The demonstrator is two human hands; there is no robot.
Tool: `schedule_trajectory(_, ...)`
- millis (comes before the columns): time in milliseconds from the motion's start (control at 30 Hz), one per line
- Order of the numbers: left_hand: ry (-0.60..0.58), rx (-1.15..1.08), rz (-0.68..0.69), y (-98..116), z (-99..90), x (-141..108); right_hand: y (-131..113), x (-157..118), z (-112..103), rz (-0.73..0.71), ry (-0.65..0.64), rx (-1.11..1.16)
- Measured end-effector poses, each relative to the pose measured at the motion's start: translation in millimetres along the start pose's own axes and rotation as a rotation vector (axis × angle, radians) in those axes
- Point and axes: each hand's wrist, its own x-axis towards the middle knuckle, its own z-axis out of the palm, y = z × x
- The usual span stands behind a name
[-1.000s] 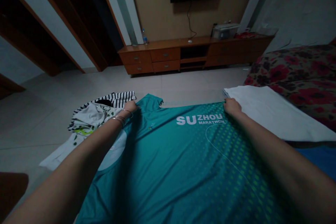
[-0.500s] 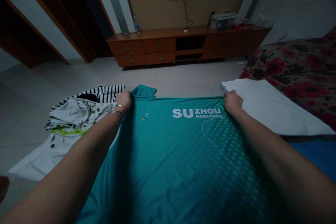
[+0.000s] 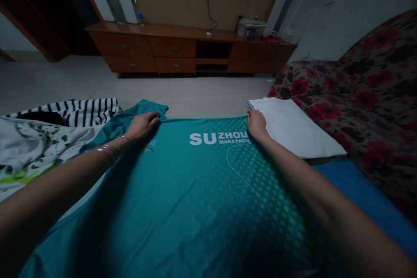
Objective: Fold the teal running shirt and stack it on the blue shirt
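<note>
Shirt: I see a teal running shirt [image 3: 195,191] at 6 o'clock, spread out flat under both arms. It has the white words "SUZHOU MARATHON" and small green dots on it. One teal sleeve [image 3: 141,107] sticks up at 11 o'clock.

Left hand: The left hand [image 3: 141,125] is at 11 o'clock, on the top edge of the shirt, by the sleeve. Its grip is narrow, with the fingers curled on the cloth and holding the edge. Thin metal bangles [image 3: 106,152] sit on the wrist.

Right hand: The right hand [image 3: 256,124] is at 1 o'clock, on the same top edge. Its grip is narrow too, pinching the shirt. It is just beside a folded white cloth [image 3: 289,126].

Left side: At 10 o'clock, a black and white striped top [image 3: 74,112] lies next to a white top with green prints [image 3: 29,147].

Right side: A blue sheet [image 3: 355,182] is at 3 o'clock. Behind it is a red flowered bed cover [image 3: 365,95].

Far off: At 12 o'clock, I see a long wooden cabinet [image 3: 172,47] with a water bottle [image 3: 138,11] and a clear plastic box [image 3: 250,29] on top. Pale floor tiles [image 3: 208,95] lie between the cabinet and the shirt.
</note>
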Motion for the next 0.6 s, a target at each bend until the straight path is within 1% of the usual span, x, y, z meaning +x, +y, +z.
schedule_trajectory(67,-0.009,0.069,0.040,-7.8,13.2,2.0,-6.3,-10.8,13.0,-0.028,-0.082,-0.010)
schedule_trajectory(133,0.004,0.130,0.038,-18.6,21.6,3.6,-7.3,-15.6,23.9,-0.055,-0.113,-0.025)
schedule_trajectory(267,-0.007,0.141,0.022,-36.1,26.3,8.8,3.3,-10.5,36.7,-0.104,-0.072,-0.029)
schedule_trajectory(333,0.014,0.128,0.011,-38.5,26.1,11.0,8.5,-5.4,39.1,-0.130,-0.052,-0.025)
schedule_trajectory(400,0.073,0.123,-0.009,-35.3,24.7,8.8,10.4,-1.7,37.5,-0.165,-0.044,-0.026)
schedule_trajectory(433,0.113,0.127,-0.006,-31.7,22.9,4.8,9.8,-1.4,34.6,-0.183,-0.048,-0.030)
schedule_trajectory(500,0.179,0.143,0.058,-22.0,15.7,-12.2,5.6,-7.2,23.6,-0.214,-0.056,-0.035)
schedule_trajectory(567,0.203,0.140,0.161,-12.1,1.9,-43.7,-1.4,-27.2,5.5,-0.260,-0.045,-0.009)
schedule_trajectory(600,0.205,0.122,0.202,-8.4,-7.7,-65.2,-5.1,-44.4,-6.1,-0.301,-0.033,0.024)
